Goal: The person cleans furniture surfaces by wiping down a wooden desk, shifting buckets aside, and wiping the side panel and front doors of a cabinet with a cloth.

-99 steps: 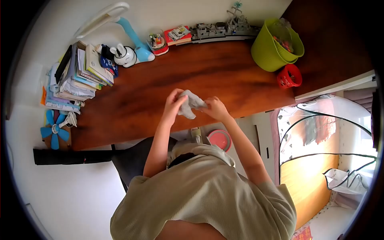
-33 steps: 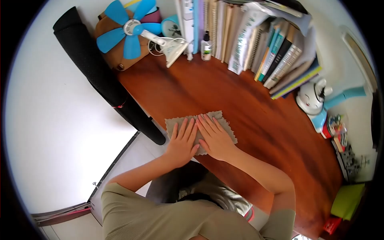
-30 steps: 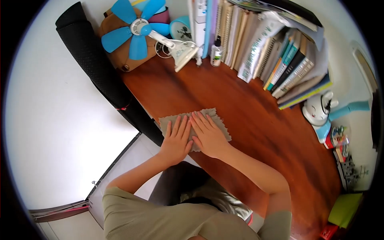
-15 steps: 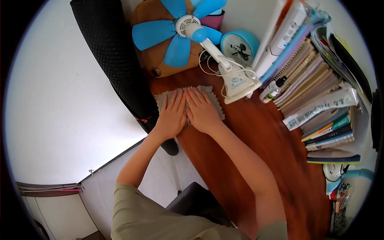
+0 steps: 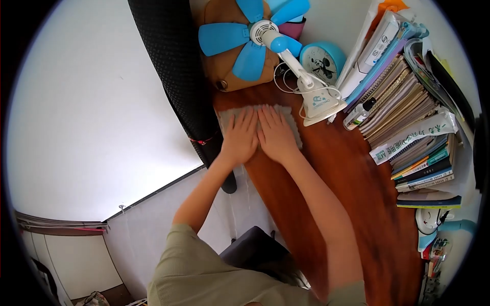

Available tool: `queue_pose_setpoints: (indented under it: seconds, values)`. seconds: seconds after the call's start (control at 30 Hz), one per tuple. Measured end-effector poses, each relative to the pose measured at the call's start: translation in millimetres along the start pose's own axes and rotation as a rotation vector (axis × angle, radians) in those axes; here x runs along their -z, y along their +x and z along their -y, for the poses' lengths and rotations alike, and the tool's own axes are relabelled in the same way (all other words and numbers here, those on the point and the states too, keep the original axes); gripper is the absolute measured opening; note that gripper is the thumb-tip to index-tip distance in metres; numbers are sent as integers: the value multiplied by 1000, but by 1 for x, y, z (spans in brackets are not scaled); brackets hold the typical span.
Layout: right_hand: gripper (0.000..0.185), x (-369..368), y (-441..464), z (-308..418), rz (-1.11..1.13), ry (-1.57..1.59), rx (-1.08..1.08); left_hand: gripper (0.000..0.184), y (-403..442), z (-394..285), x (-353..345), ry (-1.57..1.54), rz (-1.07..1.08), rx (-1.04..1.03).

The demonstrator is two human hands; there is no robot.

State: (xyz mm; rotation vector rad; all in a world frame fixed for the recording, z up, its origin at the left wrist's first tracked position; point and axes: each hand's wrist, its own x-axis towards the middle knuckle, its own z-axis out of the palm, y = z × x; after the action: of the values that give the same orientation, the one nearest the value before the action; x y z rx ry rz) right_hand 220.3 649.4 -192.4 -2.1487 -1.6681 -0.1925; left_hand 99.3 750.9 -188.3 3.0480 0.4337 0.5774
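A grey-beige cloth [image 5: 293, 120] with ragged edges lies spread on the reddish-brown wooden desk. My left hand [image 5: 240, 140] rests flat on the cloth's left part, fingers stretched out and pointing away from me. Beside it, my right hand [image 5: 276, 137] lies flat on the cloth too, also with straight fingers. The two hands are close together at their inner edges, palms down. Beneath them the middle of the cloth is hidden.
Left of the desk [image 5: 332, 204] leans a long black roll [image 5: 186, 86]. Behind the cloth stand a blue-bladed fan [image 5: 222, 39] and a blue alarm clock [image 5: 322, 62]. Books and notebooks [image 5: 408, 99] line the right side, with a small spray bottle [image 5: 359, 114] in front.
The whole view has shifted, so the desk items and my hands appear farther right and slightly higher. Both hands stay flat on the cloth, in about the same place on the desk.
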Motion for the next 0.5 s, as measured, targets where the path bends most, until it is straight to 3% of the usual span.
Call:
queue_pose_setpoints:
  seconds: [0.2,0.5]
  values:
    - [59,51,-84,14,77,54,115,62,-56,-60,40,-213,119,-71]
    - [56,11,-6,-44,-39,-7,-85,59,30,-17,-15,51,56,-10]
